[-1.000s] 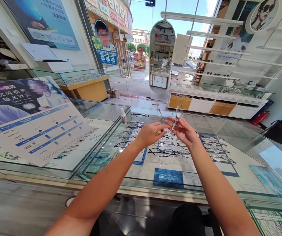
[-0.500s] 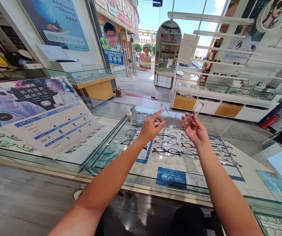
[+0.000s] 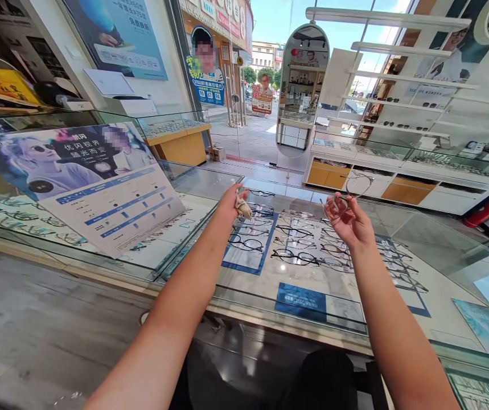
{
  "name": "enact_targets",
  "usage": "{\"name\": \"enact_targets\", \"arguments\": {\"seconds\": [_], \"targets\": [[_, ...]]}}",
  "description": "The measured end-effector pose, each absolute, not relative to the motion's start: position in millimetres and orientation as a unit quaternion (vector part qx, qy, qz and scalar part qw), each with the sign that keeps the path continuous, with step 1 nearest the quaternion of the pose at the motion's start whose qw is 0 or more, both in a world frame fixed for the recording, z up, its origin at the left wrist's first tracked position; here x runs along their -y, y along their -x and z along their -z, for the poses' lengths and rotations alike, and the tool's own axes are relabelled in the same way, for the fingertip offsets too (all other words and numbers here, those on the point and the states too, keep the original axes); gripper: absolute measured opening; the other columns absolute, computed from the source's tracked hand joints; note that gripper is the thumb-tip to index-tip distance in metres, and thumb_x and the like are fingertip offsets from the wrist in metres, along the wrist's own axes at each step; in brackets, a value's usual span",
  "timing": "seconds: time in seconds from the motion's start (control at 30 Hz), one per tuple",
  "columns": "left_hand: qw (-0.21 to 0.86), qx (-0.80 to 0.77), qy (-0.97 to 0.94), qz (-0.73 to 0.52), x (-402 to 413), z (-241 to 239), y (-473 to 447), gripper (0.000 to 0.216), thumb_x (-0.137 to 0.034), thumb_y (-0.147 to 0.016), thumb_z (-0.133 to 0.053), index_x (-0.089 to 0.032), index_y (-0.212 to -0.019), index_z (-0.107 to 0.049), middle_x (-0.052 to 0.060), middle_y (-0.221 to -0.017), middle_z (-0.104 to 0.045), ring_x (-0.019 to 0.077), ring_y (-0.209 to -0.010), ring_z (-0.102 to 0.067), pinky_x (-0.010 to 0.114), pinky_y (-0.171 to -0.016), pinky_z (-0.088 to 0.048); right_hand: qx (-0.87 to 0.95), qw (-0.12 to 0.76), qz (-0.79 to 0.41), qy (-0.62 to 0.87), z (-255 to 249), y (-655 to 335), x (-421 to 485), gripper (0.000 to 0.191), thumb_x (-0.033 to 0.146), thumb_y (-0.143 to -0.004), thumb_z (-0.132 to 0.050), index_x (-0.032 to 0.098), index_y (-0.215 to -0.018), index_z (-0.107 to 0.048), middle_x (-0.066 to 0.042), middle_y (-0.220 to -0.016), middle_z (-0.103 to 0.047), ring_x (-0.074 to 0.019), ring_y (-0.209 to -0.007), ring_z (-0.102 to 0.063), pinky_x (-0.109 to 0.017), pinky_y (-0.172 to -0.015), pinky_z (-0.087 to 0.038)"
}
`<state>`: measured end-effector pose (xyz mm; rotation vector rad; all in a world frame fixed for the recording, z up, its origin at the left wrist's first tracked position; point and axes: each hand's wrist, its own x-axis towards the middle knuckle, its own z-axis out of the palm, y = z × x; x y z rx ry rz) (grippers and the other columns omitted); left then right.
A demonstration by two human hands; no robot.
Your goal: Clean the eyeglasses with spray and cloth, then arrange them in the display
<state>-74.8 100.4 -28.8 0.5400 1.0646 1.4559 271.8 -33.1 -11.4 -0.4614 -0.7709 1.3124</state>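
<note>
My right hand (image 3: pixel 350 223) is closed on a pair of thin-framed eyeglasses (image 3: pixel 360 187), raised above the glass counter. One lens rim stands up past the fingers, and part of the frame lies in front of the fingertips. My left hand (image 3: pixel 229 204) reaches forward over the counter's far left part, fingers closed. A crumpled beige cloth (image 3: pixel 243 207) hangs out of its grip. The small white bottle's spot is covered by this hand, so I cannot tell whether the fingers touch it. Below both hands, rows of eyeglasses (image 3: pixel 295 257) lie inside the glass display counter (image 3: pixel 244 300).
A large printed board (image 3: pixel 111 193) leans on the counter at left. A blue card (image 3: pixel 300 302) lies near the front edge. Beyond are an oval standing mirror (image 3: pixel 301 91), white shelves (image 3: pixel 410 78) and a red fire extinguisher (image 3: pixel 483 215).
My left hand has moved left to where the small bottle stood, and the beige cloth now shows. My right hand still holds the eyeglasses. The view has shifted slightly.
</note>
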Motion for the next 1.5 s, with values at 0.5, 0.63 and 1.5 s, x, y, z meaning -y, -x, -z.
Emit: {"name": "enact_targets", "arguments": {"seconds": [0.5, 0.63, 1.5], "targets": [[0.481, -0.373, -0.191, -0.771, -87.0, 10.4, 60.1, 0.034, -0.01, -0.087, -0.085, -0.021, -0.101, -0.057, -0.001, -0.088, -0.077, 0.0028, -0.057, -0.055, 0.011, -0.053, -0.039, 0.352, 0.694, -0.592, 0.21, 10.0, -266.2, 36.6, 0.027, 0.044, -0.075, -0.103, 0.032, -0.087, -0.081, 0.001, -0.111, -0.087, -0.0201, -0.11, -0.081, -0.036, -0.1, -0.068], [0.494, -0.349, -0.293, -0.741, -74.1, 10.1, 45.7, 0.034, -0.032, -0.084, -0.097, -0.017, -0.091, -0.067, -0.006, -0.066, -0.061, 0.0027, -0.049, -0.042, 0.014, -0.046, -0.032, 0.356, 0.686, -0.598, 0.213, 9.9, -262.5, 38.7, 0.028, 0.044, -0.075, -0.103, 0.031, -0.088, -0.082, 0.0, -0.112, -0.087, -0.0201, -0.11, -0.081, -0.035, -0.098, -0.069], [0.756, -0.14, -0.439, -0.464, -10.3, -10.6, 5.9, 0.053, -0.06, -0.074, -0.096, -0.02, -0.081, -0.062, 0.002, -0.077, -0.054, 0.0148, -0.068, -0.057, 0.02, -0.046, -0.04, 0.408, 0.624, -0.592, 0.305, 10.6, -232.4, 44.3, 0.048, 0.05, -0.062, -0.11, 0.025, -0.077, -0.072, -0.001, -0.102, -0.085, -0.013, -0.085, -0.074, -0.025, -0.079, -0.063]]}}
